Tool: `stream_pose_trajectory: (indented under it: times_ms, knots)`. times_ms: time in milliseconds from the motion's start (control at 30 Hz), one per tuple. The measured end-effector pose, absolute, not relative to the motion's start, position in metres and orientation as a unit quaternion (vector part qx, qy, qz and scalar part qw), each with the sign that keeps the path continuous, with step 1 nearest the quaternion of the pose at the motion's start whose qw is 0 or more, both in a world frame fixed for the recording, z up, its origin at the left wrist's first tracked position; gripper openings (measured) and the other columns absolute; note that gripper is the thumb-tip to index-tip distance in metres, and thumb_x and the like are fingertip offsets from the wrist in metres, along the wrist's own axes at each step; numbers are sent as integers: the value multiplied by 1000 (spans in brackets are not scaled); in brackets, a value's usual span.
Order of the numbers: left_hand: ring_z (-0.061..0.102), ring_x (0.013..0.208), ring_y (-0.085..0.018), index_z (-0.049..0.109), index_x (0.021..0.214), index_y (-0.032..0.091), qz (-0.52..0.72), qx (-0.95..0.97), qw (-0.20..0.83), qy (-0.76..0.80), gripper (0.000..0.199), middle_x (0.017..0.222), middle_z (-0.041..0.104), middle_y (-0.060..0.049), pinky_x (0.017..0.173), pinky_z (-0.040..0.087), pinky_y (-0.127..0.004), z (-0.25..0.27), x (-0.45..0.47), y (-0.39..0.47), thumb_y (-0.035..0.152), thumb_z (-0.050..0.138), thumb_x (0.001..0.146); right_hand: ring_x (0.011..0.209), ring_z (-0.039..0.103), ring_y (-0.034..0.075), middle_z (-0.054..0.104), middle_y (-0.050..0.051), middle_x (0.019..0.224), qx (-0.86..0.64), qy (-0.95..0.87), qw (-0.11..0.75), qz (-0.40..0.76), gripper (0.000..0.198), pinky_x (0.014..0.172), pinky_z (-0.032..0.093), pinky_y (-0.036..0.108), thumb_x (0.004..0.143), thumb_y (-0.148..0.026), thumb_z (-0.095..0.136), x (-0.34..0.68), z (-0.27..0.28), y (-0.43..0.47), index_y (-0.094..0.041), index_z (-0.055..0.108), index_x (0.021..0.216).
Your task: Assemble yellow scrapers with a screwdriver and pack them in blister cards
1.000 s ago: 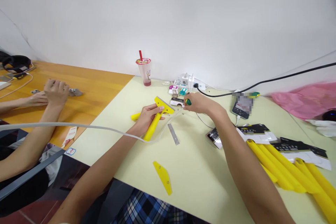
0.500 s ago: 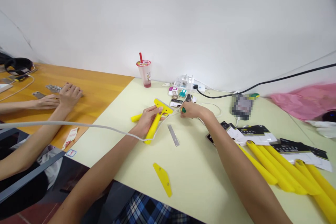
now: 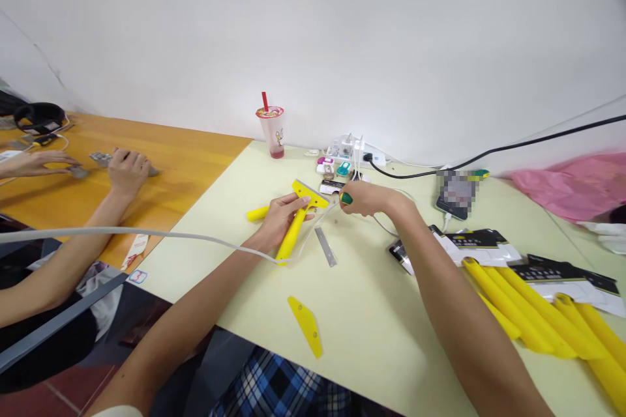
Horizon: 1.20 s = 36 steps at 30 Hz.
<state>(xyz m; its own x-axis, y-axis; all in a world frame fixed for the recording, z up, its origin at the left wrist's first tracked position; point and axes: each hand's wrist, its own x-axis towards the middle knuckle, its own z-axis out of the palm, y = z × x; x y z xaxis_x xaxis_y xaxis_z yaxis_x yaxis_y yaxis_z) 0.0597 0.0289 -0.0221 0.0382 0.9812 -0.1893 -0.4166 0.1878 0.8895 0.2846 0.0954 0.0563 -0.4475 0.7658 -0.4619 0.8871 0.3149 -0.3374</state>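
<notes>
My left hand (image 3: 281, 218) is closed round a yellow scraper (image 3: 293, 232), its wide head tilted up and its handle toward me. To its right, my right hand (image 3: 366, 199) is wrapped round a screwdriver (image 3: 346, 198), of which mostly the green handle end shows; its tip is hard to make out. Behind my left hand lies another yellow handle (image 3: 257, 214), partly hidden. A flat metal blade (image 3: 326, 247) rests on the table below the hands. Nearer me is a loose yellow cover plate (image 3: 306, 327) with two holes.
Several yellow scraper handles (image 3: 528, 313) and black-white packets (image 3: 484, 246) lie at right. A phone (image 3: 457, 195), power strip (image 3: 342, 150) and drink cup (image 3: 272, 133) stand behind. A white cable (image 3: 195, 238) crosses before my left arm. A co-worker's hands (image 3: 128, 172) work at left.
The view has shifted slightly. My hands keep their holds, with the right hand turned a little near the scraper head. The co-worker's hands have moved apart.
</notes>
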Motion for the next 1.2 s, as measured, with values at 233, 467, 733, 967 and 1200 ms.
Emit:
stream_pose_trajectory:
  times_ms: [233, 467, 733, 967, 1200]
  knots:
    - [78, 93, -21, 81, 91, 12, 548, 318, 632, 446, 31, 104, 80, -12, 75, 69, -28, -25, 61, 32, 27, 99, 72, 61, 64, 14, 71, 6, 87, 486, 810, 108, -311, 12, 54, 48, 25, 89, -20, 80, 282, 59, 91, -18, 70, 95]
    - [77, 88, -19, 79, 91, 12, 572, 301, 621, 443, 30, 95, 78, -9, 73, 67, -26, -29, 57, 37, 25, 98, 72, 90, 73, 23, 78, 10, 100, 462, 852, 26, -245, 5, 77, 51, 29, 96, -20, 75, 267, 43, 96, -19, 75, 100]
    - [80, 98, -24, 80, 101, 13, 605, 293, 600, 434, 31, 104, 82, -11, 77, 68, -28, -33, 42, 47, 27, 94, 78, 119, 70, 30, 77, 16, 129, 463, 869, -36, -174, 23, 91, 47, 31, 96, -20, 75, 242, 3, 107, -18, 78, 118]
    - [80, 106, -26, 79, 103, 14, 604, 310, 586, 442, 30, 112, 82, -13, 79, 67, -28, -34, 35, 52, 30, 92, 81, 118, 70, 27, 78, 13, 128, 442, 875, -44, -191, 28, 94, 46, 29, 96, -27, 78, 242, -13, 112, -18, 80, 122]
    - [80, 105, -26, 79, 100, 14, 603, 307, 592, 438, 32, 110, 82, -13, 78, 68, -29, -39, 32, 56, 29, 95, 77, 107, 72, 23, 81, 11, 120, 420, 881, -44, -214, 16, 89, 47, 26, 95, -24, 77, 245, -15, 114, -17, 82, 109]
